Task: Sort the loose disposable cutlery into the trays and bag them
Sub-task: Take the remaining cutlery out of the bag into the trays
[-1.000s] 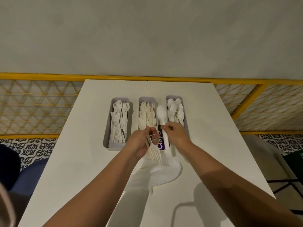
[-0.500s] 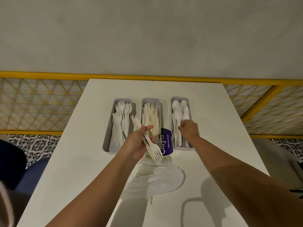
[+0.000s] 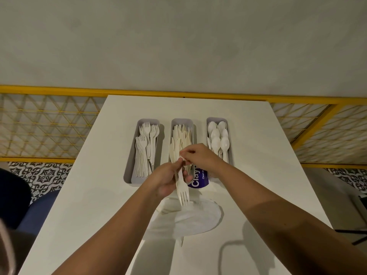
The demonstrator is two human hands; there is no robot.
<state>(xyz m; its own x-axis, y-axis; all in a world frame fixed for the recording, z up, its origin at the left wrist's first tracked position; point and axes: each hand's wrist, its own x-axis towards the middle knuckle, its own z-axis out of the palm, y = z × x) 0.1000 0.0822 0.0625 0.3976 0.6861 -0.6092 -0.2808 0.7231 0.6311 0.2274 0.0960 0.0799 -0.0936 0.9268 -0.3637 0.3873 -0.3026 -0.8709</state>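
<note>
At your twelve o'clock, a yellow lattice railing (image 3: 49, 126) backs the white table (image 3: 268, 155); at eight, patterned floor tiles (image 3: 39, 175) and a blue seat (image 3: 35, 214).

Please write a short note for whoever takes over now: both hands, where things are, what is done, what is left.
Left hand grips a small bundle of white cutlery, fork tines toward the person. Right hand pinches the far end of one piece in it.
Forks lie in the left tray, knives in the middle tray, spoons in the right tray.
A white bag lies on the table, nearer the person.
Done: most sorted. Left: sort the bundle, then bag.
</note>
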